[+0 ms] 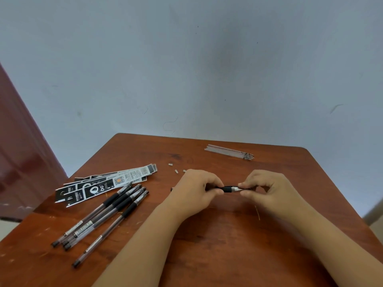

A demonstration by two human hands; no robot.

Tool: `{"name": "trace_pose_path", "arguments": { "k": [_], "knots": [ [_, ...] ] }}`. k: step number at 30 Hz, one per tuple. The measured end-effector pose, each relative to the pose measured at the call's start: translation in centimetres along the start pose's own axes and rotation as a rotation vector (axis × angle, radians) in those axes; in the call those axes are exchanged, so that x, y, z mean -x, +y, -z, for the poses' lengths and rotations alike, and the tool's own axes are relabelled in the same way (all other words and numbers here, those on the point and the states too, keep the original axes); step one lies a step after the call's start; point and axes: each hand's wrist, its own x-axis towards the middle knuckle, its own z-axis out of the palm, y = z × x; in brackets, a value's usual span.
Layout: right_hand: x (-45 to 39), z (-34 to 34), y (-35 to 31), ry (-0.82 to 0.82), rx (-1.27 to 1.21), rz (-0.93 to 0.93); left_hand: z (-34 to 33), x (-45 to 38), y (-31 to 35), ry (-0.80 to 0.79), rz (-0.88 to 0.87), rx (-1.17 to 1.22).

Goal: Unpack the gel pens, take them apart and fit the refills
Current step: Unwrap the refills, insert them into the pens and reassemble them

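Note:
A gel pen with a black grip lies level between both hands, just above the brown table. My left hand grips its barrel, which is mostly hidden in the fist. My right hand pinches the metal tip end between thumb and fingers. Several more gel pens lie side by side at the left. A bundle of refills rests at the far right of the table.
Black and white empty pen wrappers are piled at the far left, behind the pens. Three small white caps lie scattered behind my left hand. A pale wall stands right behind the table's far edge.

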Motion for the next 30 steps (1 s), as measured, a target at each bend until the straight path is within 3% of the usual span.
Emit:
{"name": "trace_pose_path", "arguments": {
  "k": [8, 15, 23, 27, 30],
  "knots": [
    [0.1, -0.2, -0.1, 0.018, -0.005, 0.005, -0.3, 0.1, -0.1, -0.007, 0.014, 0.053],
    [0.2, -1.0, 0.1, 0.115, 0.113, 0.000, -1.1, -0.1, 0.2, 0.037, 0.010, -0.091],
    [0.4, -1.9, 0.0, -0.129, 0.310, -0.147, -0.4, 0.4, 0.8, 0.028, 0.218, -0.341],
    [0.4, -2.3, -0.1, -0.211, 0.484, -0.112, 0.2, 2.8, 0.1, -0.027, 0.315, -0.350],
    [0.4, -2.6, -0.2, -0.242, 0.548, -0.124, 0.9, 4.8, -0.5, 0.037, 0.416, -0.417]
  ]
}}
